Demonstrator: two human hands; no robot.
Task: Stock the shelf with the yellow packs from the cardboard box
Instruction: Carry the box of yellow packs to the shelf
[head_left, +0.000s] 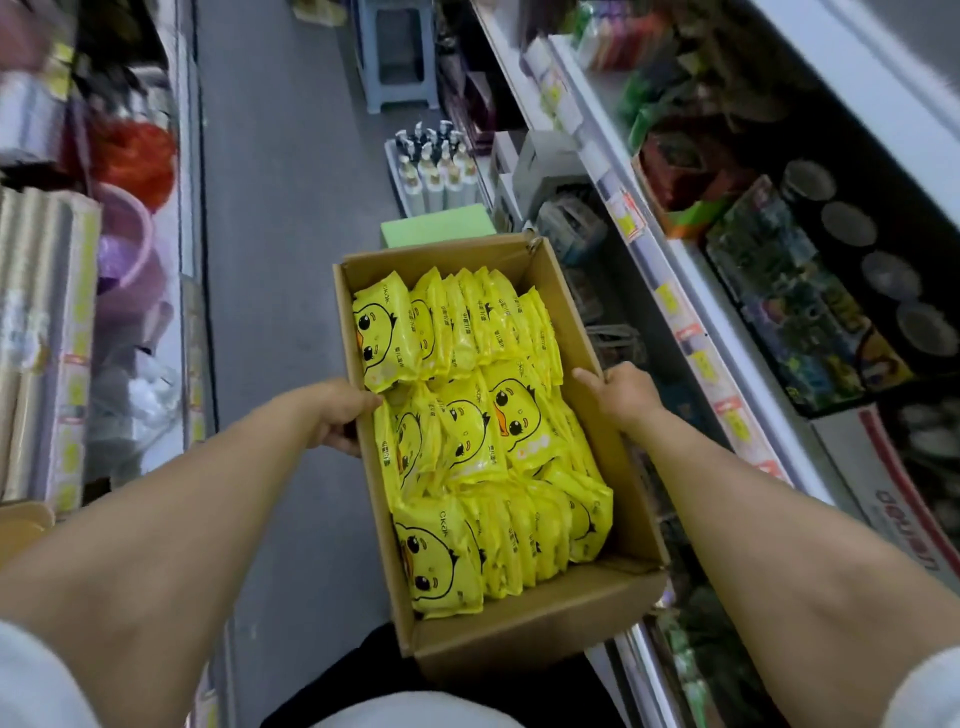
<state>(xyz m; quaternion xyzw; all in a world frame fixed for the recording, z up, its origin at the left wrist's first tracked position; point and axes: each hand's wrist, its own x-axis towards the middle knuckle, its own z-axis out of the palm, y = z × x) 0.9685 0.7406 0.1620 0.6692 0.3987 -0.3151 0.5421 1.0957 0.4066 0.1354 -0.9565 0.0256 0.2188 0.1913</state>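
Open cardboard box (524, 621) held in aisle between both hands, above grey floor (280, 218). Left hand (340, 415) grasps left wall, fingers curled under outer side, thumb over rim. Right hand (621, 392) grips right wall, thumb inside, fingers outside. Yellow duck-print packs (470, 431) fill box in rows, standing on edge. Shelf (691, 291) with price tags just right of box. Pump bottles (436, 166) and green flat item (436, 223) beyond box. Blue stool (397, 52) farther down aisle.
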